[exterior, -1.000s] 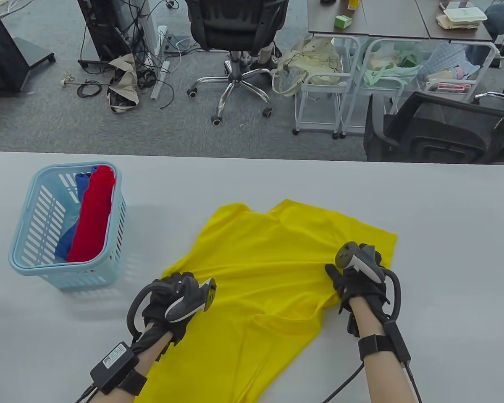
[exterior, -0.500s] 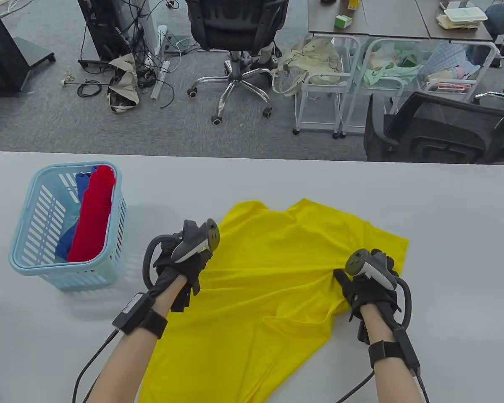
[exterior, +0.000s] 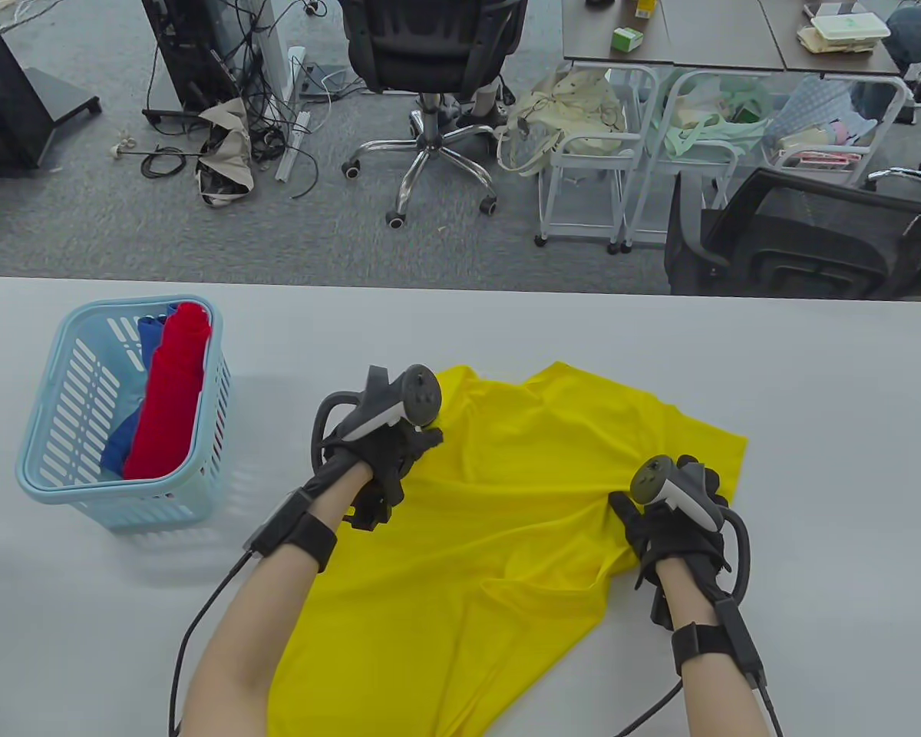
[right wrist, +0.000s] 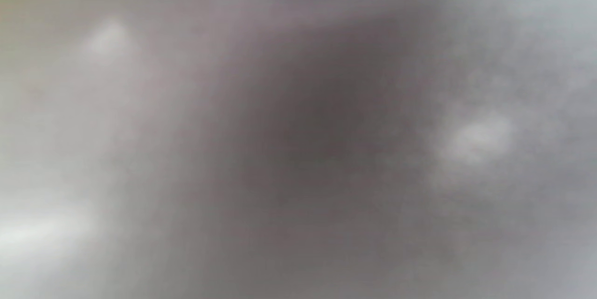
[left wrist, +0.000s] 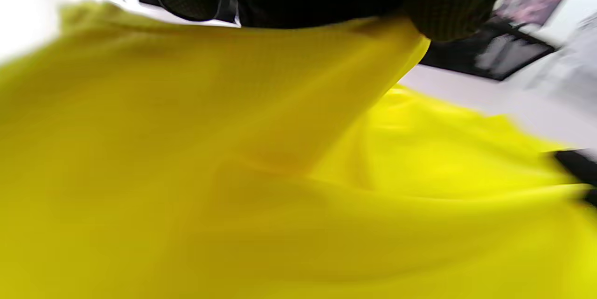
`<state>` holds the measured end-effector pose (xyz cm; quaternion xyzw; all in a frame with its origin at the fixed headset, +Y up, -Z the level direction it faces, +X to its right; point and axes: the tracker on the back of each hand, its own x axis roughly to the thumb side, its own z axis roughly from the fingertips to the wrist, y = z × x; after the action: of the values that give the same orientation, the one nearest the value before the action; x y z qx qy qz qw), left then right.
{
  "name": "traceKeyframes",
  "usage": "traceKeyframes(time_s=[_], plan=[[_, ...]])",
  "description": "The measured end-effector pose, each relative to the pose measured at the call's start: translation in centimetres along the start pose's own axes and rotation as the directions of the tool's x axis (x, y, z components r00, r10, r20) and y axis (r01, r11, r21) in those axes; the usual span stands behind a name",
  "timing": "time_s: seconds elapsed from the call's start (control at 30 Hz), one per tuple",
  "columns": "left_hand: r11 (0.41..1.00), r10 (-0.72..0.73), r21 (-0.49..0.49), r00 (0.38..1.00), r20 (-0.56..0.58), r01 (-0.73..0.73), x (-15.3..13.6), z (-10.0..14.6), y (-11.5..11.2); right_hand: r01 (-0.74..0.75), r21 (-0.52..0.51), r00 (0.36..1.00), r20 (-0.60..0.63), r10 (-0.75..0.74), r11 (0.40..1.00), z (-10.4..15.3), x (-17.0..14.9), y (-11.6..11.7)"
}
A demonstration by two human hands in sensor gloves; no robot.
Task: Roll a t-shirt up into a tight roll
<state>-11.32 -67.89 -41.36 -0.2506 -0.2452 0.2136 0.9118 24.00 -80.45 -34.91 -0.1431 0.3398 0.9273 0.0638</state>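
A yellow t-shirt (exterior: 506, 522) lies spread and creased on the grey table (exterior: 813, 399), its lower part running off the view's bottom edge. My left hand (exterior: 418, 444) is at the shirt's far left part and grips the cloth there. In the left wrist view its fingers (left wrist: 447, 5) hold a raised fold of the shirt (left wrist: 280, 173). My right hand (exterior: 664, 526) grips the shirt near its right edge, and creases run out from it. The right wrist view is a grey blur.
A light blue basket (exterior: 46, 476) stands at the left of the table and holds a red roll (exterior: 169, 391) and a blue cloth (exterior: 147, 338). Office chairs and carts stand beyond the table's far edge.
My left hand has moved from the shirt's near left edge forward and right to its far left part. The shirt and my right hand shifted slightly right, then stayed.
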Motion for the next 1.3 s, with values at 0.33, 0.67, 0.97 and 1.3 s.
traceKeyframes(time_s=[0.33, 0.67, 0.97, 1.3], plan=[[0.895, -0.445, -0.153, 0.823, -0.353, 0.418, -2.1, -0.9, -1.8, -0.006, 0.031, 1.0, -0.01, 0.007, 1.0, 0.0, 0.1, -0.1], [0.916, -0.402, -0.149, 0.862, -0.309, 0.373, -1.3, -3.1, -5.8, -0.014, 0.038, 1.0, -0.017, 0.015, 0.999, 0.0, 0.1, -0.2], [0.75, -0.535, -0.096, 0.515, -0.67, 0.655, -4.0, -1.8, 0.0, -0.032, 0.03, 0.999, -0.021, 0.033, 0.999, 0.0, 0.2, -0.2], [0.638, -0.699, -0.312, 0.359, -0.618, 0.704, -8.4, -2.3, -2.2, -0.034, 0.03, 0.999, -0.025, 0.035, 0.999, -0.1, 0.3, -0.2]])
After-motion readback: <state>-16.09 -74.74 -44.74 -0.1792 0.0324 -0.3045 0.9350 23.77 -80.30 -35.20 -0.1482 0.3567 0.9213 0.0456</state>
